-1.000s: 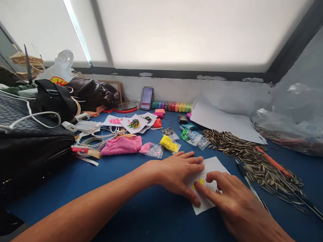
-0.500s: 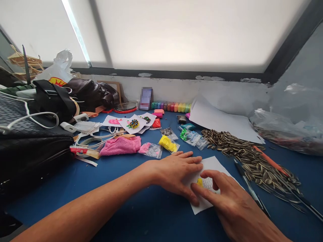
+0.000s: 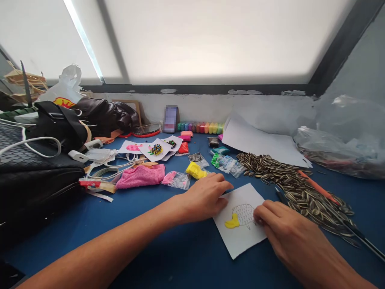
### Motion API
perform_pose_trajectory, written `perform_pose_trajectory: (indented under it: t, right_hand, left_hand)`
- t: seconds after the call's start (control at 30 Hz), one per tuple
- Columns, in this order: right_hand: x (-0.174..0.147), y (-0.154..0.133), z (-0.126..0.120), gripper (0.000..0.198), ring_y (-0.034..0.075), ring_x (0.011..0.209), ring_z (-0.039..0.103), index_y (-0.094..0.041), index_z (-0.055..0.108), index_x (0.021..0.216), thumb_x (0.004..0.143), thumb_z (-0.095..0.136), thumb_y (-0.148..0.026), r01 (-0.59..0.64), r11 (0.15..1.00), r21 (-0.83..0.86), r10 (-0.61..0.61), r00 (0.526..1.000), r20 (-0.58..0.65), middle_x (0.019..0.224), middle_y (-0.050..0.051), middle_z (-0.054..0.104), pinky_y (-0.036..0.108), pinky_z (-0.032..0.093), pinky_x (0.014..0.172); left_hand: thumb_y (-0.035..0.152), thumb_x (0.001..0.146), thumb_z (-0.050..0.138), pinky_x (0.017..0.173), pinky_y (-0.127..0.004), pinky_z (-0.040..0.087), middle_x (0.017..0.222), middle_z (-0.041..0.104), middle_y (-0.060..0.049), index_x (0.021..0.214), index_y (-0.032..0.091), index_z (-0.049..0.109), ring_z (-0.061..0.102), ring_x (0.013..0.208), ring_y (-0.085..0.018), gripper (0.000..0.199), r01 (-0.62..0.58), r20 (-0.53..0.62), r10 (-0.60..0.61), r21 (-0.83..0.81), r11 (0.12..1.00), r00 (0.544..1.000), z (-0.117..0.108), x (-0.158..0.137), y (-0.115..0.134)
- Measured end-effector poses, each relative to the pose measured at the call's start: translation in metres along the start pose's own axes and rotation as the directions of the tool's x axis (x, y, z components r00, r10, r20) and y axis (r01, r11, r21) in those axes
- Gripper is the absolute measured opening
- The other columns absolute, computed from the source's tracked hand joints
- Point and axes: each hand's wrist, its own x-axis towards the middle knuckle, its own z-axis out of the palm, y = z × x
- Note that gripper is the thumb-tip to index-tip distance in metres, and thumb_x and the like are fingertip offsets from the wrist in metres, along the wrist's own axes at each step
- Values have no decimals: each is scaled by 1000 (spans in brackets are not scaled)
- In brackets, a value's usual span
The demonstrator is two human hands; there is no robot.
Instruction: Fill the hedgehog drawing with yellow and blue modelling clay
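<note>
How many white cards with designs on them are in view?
4: a card between left hand and right hand, and beyond the pink cloth, a left card, middle card and right card. Overlaps may hide more.

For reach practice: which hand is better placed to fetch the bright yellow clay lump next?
Probably the left hand: it's beside the lump, while the right hand is farther off, at the square white paper.

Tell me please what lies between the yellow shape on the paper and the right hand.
In the head view, a drawn, patterned outline lies between the yellow shape and the right hand.
</note>
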Motion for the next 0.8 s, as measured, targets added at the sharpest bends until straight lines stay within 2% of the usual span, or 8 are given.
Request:
perform_pose_trajectory:
  t: [0.13, 0.23, 0.33, 0.43, 0.53, 0.63, 0.73, 0.8]
  right_hand:
    - [-1, 6, 5, 31, 19, 71, 66, -18, 65, 97, 84, 40, -4, 29, 999, -31, -30, 999, -40, 88, 9, 66, 30, 56, 57]
    - [-2, 9, 8, 35, 21, 77, 67, -18, 64, 104, 83, 41, -4, 49, 997, -53, -53, 996, -65, 96, 11, 66, 32, 58, 59]
    - [-2, 11, 9, 35, 21, 76, 67, -18, 64, 106, 83, 42, -4, 72, 996, -46, -75, 995, -68, 95, 11, 66, 32, 59, 59]
    - [0, 10, 5, 32, 20, 76, 67, -18, 63, 106, 86, 42, -4, 58, 998, -25, -60, 994, -88, 96, 10, 66, 32, 59, 60]
    - [2, 7, -4, 31, 20, 80, 68, -18, 62, 107, 88, 42, -5, 32, 999, -9, -32, 991, -127, 99, 10, 66, 32, 59, 64]
    - [4, 5, -14, 30, 19, 79, 68, -17, 62, 108, 89, 41, -5, 16, 1000, 3, -15, 988, -153, 96, 9, 67, 28, 57, 60]
    - [4, 5, -18, 29, 18, 74, 68, -18, 63, 105, 90, 41, -7, 10, 1000, 29, -6, 991, -133, 91, 8, 68, 26, 54, 54]
    - [3, 5, -17, 29, 17, 71, 68, -19, 64, 101, 90, 41, -8, 9, 999, 47, -5, 996, -93, 89, 7, 68, 26, 54, 54]
  left_hand:
    - [18, 88, 59, 97, -37, 47, 115, 63, -11, 125, 13, 55, 58, 108, -24, 38, 109, -10, -110, -53, 993, 994, 5, 2, 2]
    - [23, 87, 61, 86, -34, 50, 103, 66, -8, 108, 15, 60, 61, 98, -23, 23, 159, 19, -158, -63, 985, 987, 5, 4, 5]
    - [23, 86, 59, 73, -31, 48, 93, 67, -7, 89, 16, 61, 61, 88, -21, 8, 185, 23, -184, -62, 981, 983, 5, 6, 7]
    - [21, 84, 57, 65, -28, 42, 84, 67, -3, 79, 18, 58, 61, 79, -19, 6, 203, 7, -203, -72, 976, 979, 5, 6, 8]
    - [21, 86, 51, 59, -27, 37, 79, 66, -2, 80, 19, 57, 59, 73, -16, 8, 247, -44, -252, -85, 965, 967, 6, 4, 8]
    - [17, 85, 47, 56, -26, 36, 79, 66, -3, 79, 18, 55, 58, 70, -15, 10, 307, -86, -315, -93, 947, 945, 6, 3, 7]
    - [14, 81, 49, 55, -26, 38, 77, 66, -3, 74, 18, 54, 59, 68, -16, 10, 329, -87, -335, -84, 941, 938, 6, 2, 6]
    - [13, 80, 51, 58, -28, 42, 77, 66, -4, 77, 18, 56, 61, 69, -19, 7, 324, -98, -329, -60, 944, 939, 6, 1, 6]
